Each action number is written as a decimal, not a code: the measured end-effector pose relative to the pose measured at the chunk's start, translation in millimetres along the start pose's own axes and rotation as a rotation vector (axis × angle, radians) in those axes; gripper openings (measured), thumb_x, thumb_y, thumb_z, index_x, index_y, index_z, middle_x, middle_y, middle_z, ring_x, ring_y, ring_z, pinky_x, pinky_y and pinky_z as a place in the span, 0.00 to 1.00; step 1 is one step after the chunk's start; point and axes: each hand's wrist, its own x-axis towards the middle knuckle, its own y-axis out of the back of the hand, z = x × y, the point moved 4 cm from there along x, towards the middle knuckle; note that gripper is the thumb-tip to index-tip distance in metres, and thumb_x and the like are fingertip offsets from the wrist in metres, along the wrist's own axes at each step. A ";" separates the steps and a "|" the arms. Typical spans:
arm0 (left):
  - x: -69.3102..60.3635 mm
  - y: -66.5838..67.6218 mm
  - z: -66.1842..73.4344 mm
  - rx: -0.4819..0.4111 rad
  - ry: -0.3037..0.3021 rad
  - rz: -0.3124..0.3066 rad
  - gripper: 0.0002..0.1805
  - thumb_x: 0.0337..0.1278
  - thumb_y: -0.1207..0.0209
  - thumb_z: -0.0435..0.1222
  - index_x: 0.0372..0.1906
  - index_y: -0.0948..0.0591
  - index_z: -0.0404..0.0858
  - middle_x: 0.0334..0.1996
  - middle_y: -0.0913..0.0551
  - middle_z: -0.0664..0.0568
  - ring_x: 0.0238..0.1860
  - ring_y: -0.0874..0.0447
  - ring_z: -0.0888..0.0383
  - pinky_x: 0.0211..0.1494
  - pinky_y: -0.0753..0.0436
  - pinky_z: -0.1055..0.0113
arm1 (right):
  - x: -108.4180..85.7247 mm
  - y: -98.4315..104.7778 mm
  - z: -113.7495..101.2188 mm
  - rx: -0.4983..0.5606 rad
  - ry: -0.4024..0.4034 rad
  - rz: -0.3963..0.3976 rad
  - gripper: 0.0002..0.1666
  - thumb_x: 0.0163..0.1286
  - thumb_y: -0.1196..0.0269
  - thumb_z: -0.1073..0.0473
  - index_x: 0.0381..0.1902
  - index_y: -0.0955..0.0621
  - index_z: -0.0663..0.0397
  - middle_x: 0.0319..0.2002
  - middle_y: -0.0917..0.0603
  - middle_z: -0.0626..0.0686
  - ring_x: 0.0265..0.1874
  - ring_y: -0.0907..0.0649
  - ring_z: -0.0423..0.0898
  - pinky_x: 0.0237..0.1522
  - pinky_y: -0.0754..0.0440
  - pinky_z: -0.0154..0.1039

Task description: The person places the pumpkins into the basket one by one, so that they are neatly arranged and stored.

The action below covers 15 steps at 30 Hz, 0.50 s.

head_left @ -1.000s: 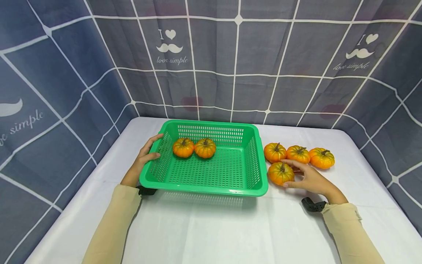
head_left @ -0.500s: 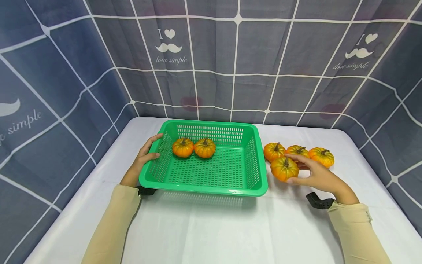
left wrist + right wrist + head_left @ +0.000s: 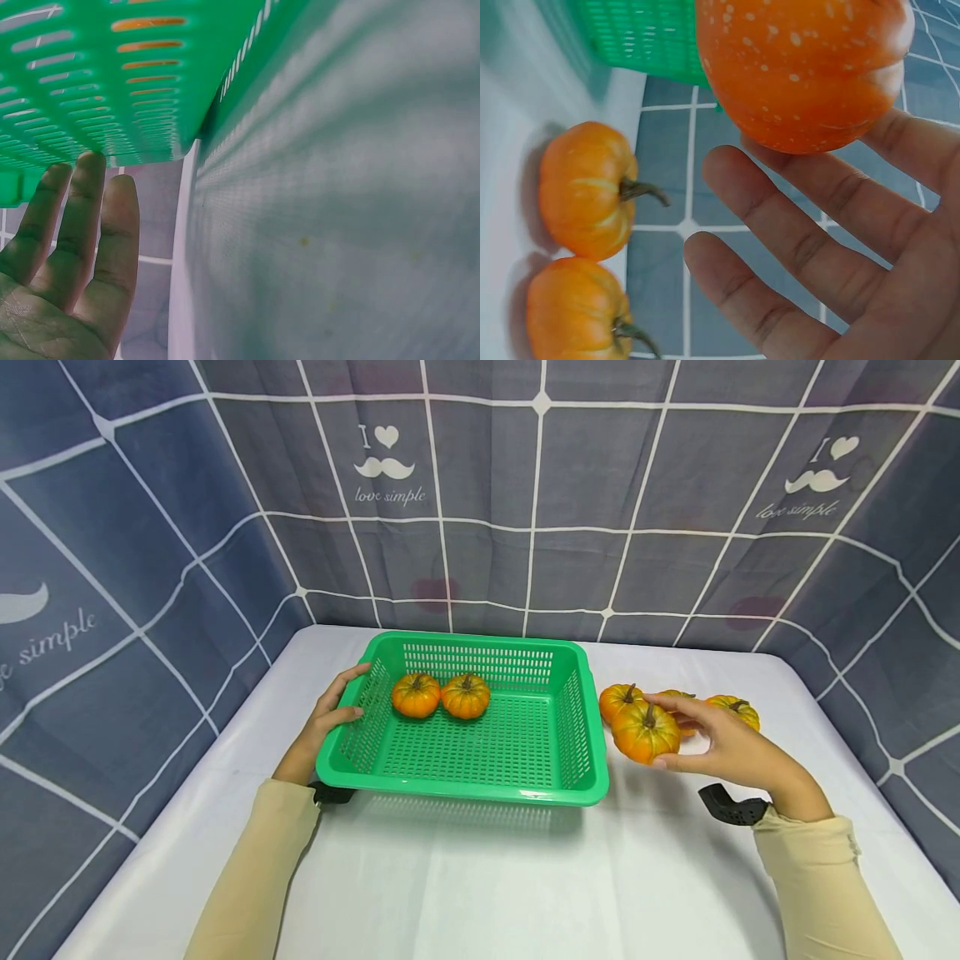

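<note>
In the head view, my right hand [image 3: 742, 752] holds an orange-yellow pumpkin [image 3: 645, 733] between thumb and fingers, just right of the green basket [image 3: 461, 787]. The right wrist view shows this pumpkin [image 3: 802, 75] raised off the table, with some fingers spread below it. Two pumpkins [image 3: 416, 696] [image 3: 466, 697] sit side by side in the basket's left half. My left hand [image 3: 321, 727] touches the basket's left side; in the left wrist view three nearly straight fingers [image 3: 75, 232] lie against or near its slotted wall [image 3: 150, 75].
Behind the held pumpkin stand three more pumpkins in a row on the white-covered table [image 3: 480, 877]: one by the basket [image 3: 617, 697], another partly hidden by my hand, and a third at right [image 3: 738, 708]. A grey checked curtain [image 3: 570, 468] surrounds the table's back and sides.
My right hand has lifted the front pumpkin off the table and moved slightly back; it now partly covers the row behind. The left hand and basket have stayed in place.
</note>
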 end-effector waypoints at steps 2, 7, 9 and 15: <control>0.0 -0.3 0.5 -0.006 -0.004 0.004 0.39 0.64 0.53 0.22 0.80 0.30 0.48 0.71 0.27 0.54 0.60 0.22 0.60 0.58 0.20 0.73 | 2.7 0.9 -3.4 0.001 0.015 0.001 0.47 0.59 0.17 0.61 0.76 0.23 0.57 0.66 0.17 0.60 0.52 0.18 0.34 0.50 0.14 0.35; 0.1 -0.8 0.6 -0.016 -0.004 0.003 0.39 0.64 0.54 0.21 0.80 0.31 0.46 0.71 0.27 0.54 0.61 0.22 0.59 0.59 0.20 0.72 | 8.8 2.9 -11.3 -0.004 0.016 0.001 0.48 0.59 0.17 0.61 0.76 0.23 0.56 0.68 0.18 0.60 0.53 0.18 0.34 0.51 0.12 0.39; 0.2 -0.6 0.3 -0.014 -0.004 0.004 0.39 0.64 0.54 0.21 0.81 0.31 0.45 0.72 0.27 0.54 0.62 0.23 0.59 0.59 0.20 0.72 | 11.7 3.4 -14.3 -0.008 0.021 0.003 0.48 0.59 0.16 0.60 0.76 0.23 0.56 0.68 0.18 0.60 0.53 0.18 0.34 0.52 0.13 0.37; 0.6 -0.6 0.8 0.007 -0.060 -0.010 0.39 0.62 0.54 0.20 0.81 0.32 0.37 0.72 0.26 0.57 0.64 0.23 0.61 0.62 0.22 0.73 | 19.8 3.6 -22.9 -0.020 0.030 0.006 0.47 0.59 0.16 0.58 0.75 0.22 0.51 0.66 0.16 0.55 0.54 0.18 0.40 0.56 0.20 0.27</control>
